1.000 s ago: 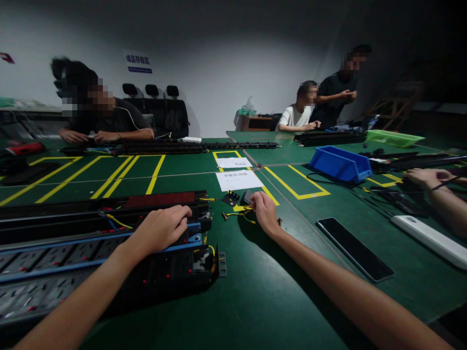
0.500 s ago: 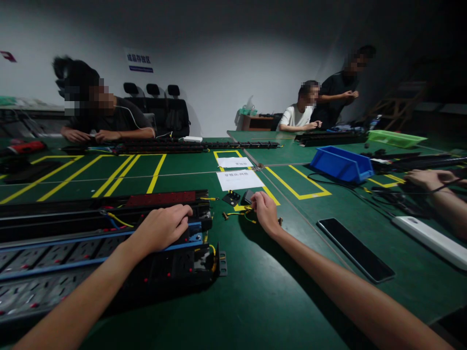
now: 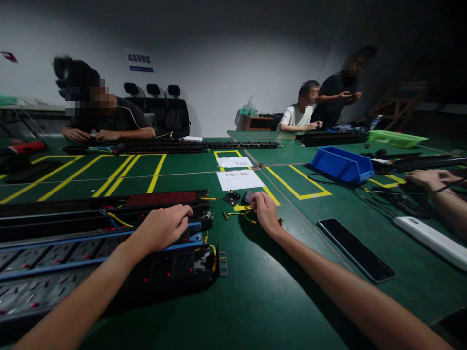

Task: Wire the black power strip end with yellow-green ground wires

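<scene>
My left hand (image 3: 166,227) lies palm down over the power strips on the left, fingers stretched across them with the tips bent. Under and beside it runs a strip with a blue edge (image 3: 195,234), and nearer me a black power strip (image 3: 175,266) ends in a metal bracket (image 3: 223,263). At the table's middle, my right hand (image 3: 265,210) is closed, its fingertips against a dark grey plastic piece (image 3: 248,196); the thumb is mostly hidden. Left of that hand are a small black part (image 3: 232,198) and a yellow-green wire (image 3: 237,214).
A phone (image 3: 355,249) and a white bar (image 3: 432,241) lie right. Beyond are a blue bin (image 3: 341,164), a green tray (image 3: 396,139) and paper labels (image 3: 241,180). A co-worker's hand (image 3: 425,179) is at the right edge; several people work across the table.
My hands and the things around them stay where they were. At the back right, the standing person's hands have moved slightly apart.
</scene>
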A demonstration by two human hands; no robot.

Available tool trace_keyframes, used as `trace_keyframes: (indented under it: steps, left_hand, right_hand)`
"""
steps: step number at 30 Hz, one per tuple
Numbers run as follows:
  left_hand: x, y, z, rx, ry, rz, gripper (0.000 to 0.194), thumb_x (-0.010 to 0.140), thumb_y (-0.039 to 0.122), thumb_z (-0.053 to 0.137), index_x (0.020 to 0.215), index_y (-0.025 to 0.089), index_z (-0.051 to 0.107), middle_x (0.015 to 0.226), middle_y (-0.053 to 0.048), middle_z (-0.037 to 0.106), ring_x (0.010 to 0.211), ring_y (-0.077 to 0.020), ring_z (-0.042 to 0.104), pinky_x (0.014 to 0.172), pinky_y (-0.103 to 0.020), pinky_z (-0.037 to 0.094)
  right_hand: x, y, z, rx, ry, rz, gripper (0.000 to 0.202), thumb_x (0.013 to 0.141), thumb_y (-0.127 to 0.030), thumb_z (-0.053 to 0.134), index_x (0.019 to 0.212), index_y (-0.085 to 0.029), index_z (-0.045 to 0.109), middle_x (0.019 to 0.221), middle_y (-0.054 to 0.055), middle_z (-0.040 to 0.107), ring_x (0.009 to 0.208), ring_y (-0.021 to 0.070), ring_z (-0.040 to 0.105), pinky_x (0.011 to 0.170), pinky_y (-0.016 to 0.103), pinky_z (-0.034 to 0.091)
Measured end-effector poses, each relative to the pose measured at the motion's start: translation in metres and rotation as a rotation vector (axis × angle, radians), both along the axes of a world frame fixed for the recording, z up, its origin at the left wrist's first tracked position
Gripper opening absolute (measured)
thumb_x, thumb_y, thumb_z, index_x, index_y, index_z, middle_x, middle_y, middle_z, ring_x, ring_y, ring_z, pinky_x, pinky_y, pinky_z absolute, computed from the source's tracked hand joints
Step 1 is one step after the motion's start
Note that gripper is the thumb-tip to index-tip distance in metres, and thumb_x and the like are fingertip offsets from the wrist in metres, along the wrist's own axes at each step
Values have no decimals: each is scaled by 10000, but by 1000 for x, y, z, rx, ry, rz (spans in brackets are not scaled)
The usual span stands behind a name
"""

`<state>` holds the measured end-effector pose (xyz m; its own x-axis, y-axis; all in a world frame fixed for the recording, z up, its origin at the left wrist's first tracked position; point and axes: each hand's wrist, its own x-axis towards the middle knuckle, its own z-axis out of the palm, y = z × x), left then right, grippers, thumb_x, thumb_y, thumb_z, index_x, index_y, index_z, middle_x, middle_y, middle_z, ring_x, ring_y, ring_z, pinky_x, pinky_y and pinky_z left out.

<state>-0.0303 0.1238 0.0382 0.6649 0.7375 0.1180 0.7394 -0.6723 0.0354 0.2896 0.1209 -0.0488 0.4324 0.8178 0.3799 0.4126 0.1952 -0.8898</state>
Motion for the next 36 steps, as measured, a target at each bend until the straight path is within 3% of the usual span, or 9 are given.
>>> trace_keyframes:
  steps: [36]
  left_hand:
    - [0, 1, -1, 2, 7, 2, 297, 972, 316, 357, 1111, 230, 606, 1100, -69, 709, 944, -273, 697, 781, -405, 521]
  right_hand:
    - [0, -1, 1, 8, 6, -1, 330, 909, -396, 415, 670, -233, 573, 567, -10, 552, 558, 191, 528, 532, 290, 379]
